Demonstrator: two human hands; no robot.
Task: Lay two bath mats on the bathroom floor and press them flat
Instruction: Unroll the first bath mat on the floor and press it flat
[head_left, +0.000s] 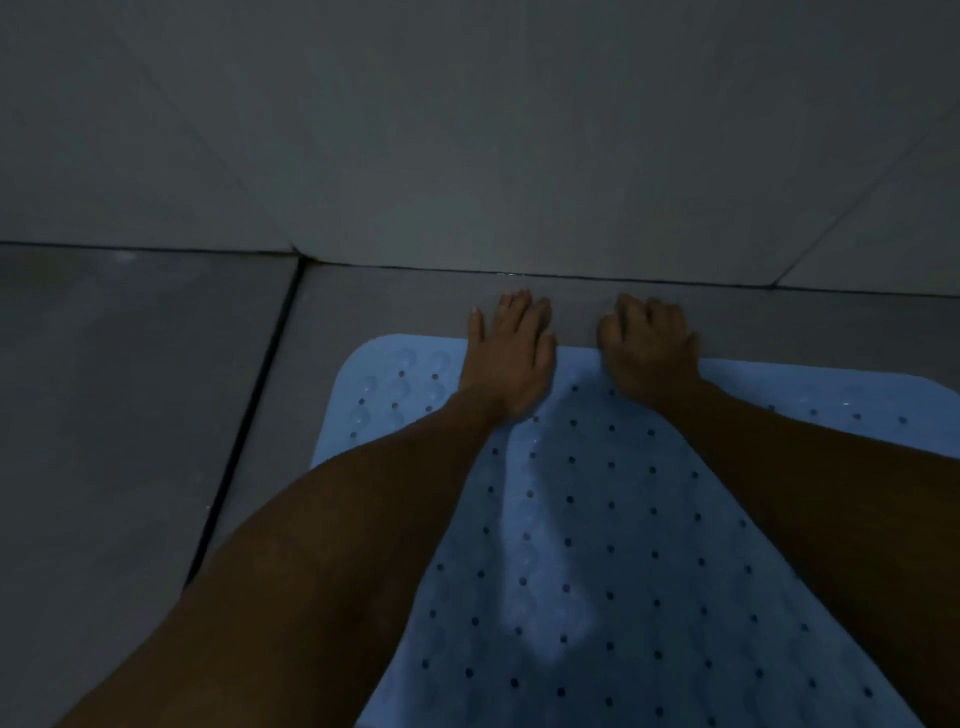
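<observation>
Looks like the pressing step: left hand (506, 353) flat, fingers spread, and right hand (647, 348) with fingers curled both push the blue mat's (571, 519) far edge onto the floor (130, 415) by the wall (467, 130); next probably smoothing toward its corners, second mat not visible.

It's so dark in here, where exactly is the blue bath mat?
In the head view, the blue bath mat lies on the floor tiles, lower centre-right, its far edge under both hands near the wall.

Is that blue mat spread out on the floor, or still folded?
Spread out. The blue mat lies open on the floor tiles, with no fold visible, under the left hand and right hand.
</observation>
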